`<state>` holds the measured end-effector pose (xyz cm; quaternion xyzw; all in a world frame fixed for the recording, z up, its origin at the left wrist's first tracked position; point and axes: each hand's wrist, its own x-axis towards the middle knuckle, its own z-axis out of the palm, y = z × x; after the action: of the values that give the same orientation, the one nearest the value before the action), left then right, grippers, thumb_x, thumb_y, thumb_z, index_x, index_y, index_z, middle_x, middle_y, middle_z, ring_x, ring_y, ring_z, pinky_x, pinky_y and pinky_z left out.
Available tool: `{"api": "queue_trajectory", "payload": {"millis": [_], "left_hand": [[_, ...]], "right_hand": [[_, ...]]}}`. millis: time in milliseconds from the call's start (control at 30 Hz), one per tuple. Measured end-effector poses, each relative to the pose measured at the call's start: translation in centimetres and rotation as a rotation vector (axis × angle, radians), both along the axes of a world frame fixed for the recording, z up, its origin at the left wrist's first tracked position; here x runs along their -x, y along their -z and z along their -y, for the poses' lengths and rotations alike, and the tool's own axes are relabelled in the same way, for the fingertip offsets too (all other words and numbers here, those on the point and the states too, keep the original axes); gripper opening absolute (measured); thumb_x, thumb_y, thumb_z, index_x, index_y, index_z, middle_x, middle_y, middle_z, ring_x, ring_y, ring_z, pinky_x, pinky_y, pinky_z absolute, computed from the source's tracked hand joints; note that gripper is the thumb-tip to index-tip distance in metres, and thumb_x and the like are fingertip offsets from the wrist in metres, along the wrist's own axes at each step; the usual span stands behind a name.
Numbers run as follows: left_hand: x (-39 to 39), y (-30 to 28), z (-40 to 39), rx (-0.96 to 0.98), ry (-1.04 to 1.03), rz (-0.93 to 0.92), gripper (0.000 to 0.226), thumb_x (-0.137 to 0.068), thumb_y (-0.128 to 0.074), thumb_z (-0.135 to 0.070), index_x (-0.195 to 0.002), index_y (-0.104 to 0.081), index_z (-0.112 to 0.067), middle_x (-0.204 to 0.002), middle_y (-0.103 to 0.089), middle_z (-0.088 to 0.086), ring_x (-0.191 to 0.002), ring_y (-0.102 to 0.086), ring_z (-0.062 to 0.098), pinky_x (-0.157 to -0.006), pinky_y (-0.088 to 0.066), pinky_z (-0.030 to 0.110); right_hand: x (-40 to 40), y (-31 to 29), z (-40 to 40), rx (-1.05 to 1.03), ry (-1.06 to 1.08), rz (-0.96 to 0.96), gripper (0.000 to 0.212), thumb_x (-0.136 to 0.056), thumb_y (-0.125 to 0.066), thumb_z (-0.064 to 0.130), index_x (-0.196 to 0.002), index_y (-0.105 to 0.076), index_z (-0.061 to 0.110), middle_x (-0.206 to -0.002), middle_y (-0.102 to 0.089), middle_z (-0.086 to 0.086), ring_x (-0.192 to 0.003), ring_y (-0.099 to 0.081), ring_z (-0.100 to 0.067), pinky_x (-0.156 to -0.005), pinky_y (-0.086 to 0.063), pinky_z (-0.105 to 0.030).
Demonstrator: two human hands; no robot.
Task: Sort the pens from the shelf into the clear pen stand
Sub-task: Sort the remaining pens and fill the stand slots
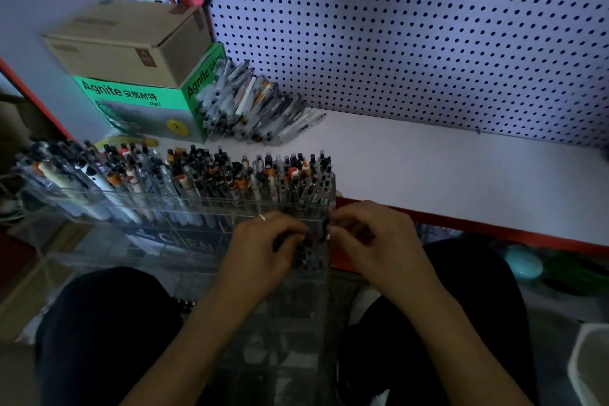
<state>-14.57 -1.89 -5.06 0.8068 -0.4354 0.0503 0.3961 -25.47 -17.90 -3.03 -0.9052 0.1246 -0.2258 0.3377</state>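
Head view: I see both hands working at the near right corner of the clear pen stand (184,204), which sits at the front edge of the white shelf (461,175). The left hand (263,250) has its fingers curled around a small bunch of dark pens (304,249) held over a front compartment. The right hand (372,241) has its fingertips pinched at the same bunch; I cannot tell which pen it holds. The rear rows of the stand are already packed with upright pens. A loose pile of pens (253,109) leans against the green box (138,109), well apart from the hands.

Procedure, as I judge it: steady the bunch with the left hand, feed one pen at a time tip-down with the right, and keep each clear of the divider walls.

Legible text: "Agnite" with Chinese characters on the green box, small "deli" below. A brown carton (131,39) sits on top; its markings are unreadable. Lettering on the stand front is blurred.
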Motion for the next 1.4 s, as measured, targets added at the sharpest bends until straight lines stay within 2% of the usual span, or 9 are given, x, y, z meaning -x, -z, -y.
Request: {"api": "queue_trajectory", "payload": {"millis": [167, 233, 400, 767, 933, 1067, 1167, 1267, 1400], "left_hand": [[0.5, 1.2, 1.4, -0.051, 0.066, 0.021, 0.028, -0.072, -0.071, 0.007, -0.088, -0.077, -0.016, -0.08, -0.073, -0.003, -0.072, -0.065, 0.008, -0.07, -0.049, 0.015], [0.7, 0.8, 1.3, -0.025, 0.026, 0.023, 0.024, -0.076, -0.069, 0.003, -0.091, -0.077, -0.014, -0.083, -0.073, -0.002, -0.073, -0.067, 0.01, -0.07, -0.052, 0.021], [0.2, -2.6, -0.3, 0.076, -0.056, 0.057, 0.017, -0.081, -0.075, -0.003, -0.094, -0.075, -0.014, -0.09, -0.071, -0.004, -0.082, -0.063, 0.002, -0.076, -0.049, 0.01], [-7.6, -12.5, 4.7, 0.075, 0.033, -0.026, 0.008, -0.086, -0.072, -0.014, -0.093, -0.075, -0.018, -0.08, -0.069, -0.014, -0.071, -0.064, 0.001, -0.067, -0.05, 0.01], [-13.0, -11.6, 10.5, -0.283, 0.076, 0.035, 0.01, -0.087, -0.071, -0.017, -0.096, -0.075, -0.014, -0.088, -0.069, -0.005, -0.072, -0.058, -0.004, -0.07, -0.047, 0.012], [-16.1, -9.0, 14.4, -0.615, 0.051, 0.027, 0.002, -0.088, -0.069, -0.016, -0.088, -0.071, -0.016, -0.085, -0.062, 0.002, -0.076, -0.058, 0.016, -0.07, -0.046, 0.023], [-17.7, -7.0, 16.3, -0.812, -0.034, 0.043, 0.015, -0.085, -0.068, -0.014, -0.077, -0.055, -0.015, -0.082, -0.057, 0.007, -0.072, -0.055, 0.021, -0.065, -0.048, 0.031], [-18.2, -5.5, 17.5, -0.904, -0.105, 0.041, 0.031, -0.088, -0.064, -0.012, -0.068, -0.041, -0.012, -0.074, -0.047, 0.005, -0.062, -0.044, 0.015, -0.049, -0.037, 0.025], [-18.0, -4.3, 18.8, -0.988, -0.116, 0.02, 0.032, -0.089, -0.063, -0.015, -0.068, -0.038, -0.014, -0.073, -0.043, 0.004, -0.06, -0.04, 0.013, -0.047, -0.033, 0.023]], "right_hand": [[-0.4, 0.5, -0.5, 0.113, -0.046, -0.026, 0.012, -0.083, -0.074, 0.022, -0.094, -0.073, 0.018, -0.085, -0.067, 0.0, -0.076, -0.063, -0.015, -0.07, -0.055, -0.036], [-0.4, 0.3, -0.5, 0.105, -0.04, -0.012, 0.012, -0.083, -0.075, 0.021, -0.095, -0.073, 0.018, -0.085, -0.067, 0.002, -0.074, -0.063, -0.012, -0.07, -0.056, -0.033], [-0.2, -1.3, 0.6, -0.097, 0.044, 0.085, 0.011, -0.083, -0.077, 0.014, -0.092, -0.075, 0.02, -0.081, -0.067, 0.015, -0.073, -0.062, 0.003, -0.069, -0.045, -0.004], [-5.4, -6.9, 5.7, -0.289, 0.033, 0.128, 0.003, -0.09, -0.07, 0.023, -0.092, -0.071, 0.023, -0.082, -0.069, 0.007, -0.071, -0.066, -0.007, -0.072, -0.055, -0.022], [-9.0, -6.6, 8.5, -0.318, 0.059, 0.088, 0.002, -0.09, -0.07, 0.023, -0.089, -0.072, 0.021, -0.077, -0.069, 0.006, -0.066, -0.066, -0.004, -0.067, -0.054, -0.018], [-10.2, -4.5, 10.2, -0.359, 0.102, 0.043, 0.004, -0.09, -0.069, 0.022, -0.091, -0.071, 0.019, -0.078, -0.069, 0.006, -0.066, -0.065, -0.004, -0.068, -0.054, -0.021], [-10.3, -3.2, 11.5, -0.371, 0.121, -0.008, 0.003, -0.089, -0.07, 0.022, -0.088, -0.072, 0.02, -0.078, -0.07, 0.006, -0.066, -0.065, -0.004, -0.063, -0.052, -0.018], [-10.4, -2.5, 12.8, -0.359, 0.148, -0.047, 0.002, -0.087, -0.071, 0.024, -0.086, -0.072, 0.023, -0.079, -0.07, 0.008, -0.069, -0.066, -0.004, -0.062, -0.049, -0.016], [-10.4, -2.0, 13.6, -0.355, 0.151, -0.087, 0.004, -0.087, -0.071, 0.024, -0.084, -0.07, 0.025, -0.081, -0.069, 0.008, -0.073, -0.066, -0.006, -0.067, -0.05, -0.018]]}}
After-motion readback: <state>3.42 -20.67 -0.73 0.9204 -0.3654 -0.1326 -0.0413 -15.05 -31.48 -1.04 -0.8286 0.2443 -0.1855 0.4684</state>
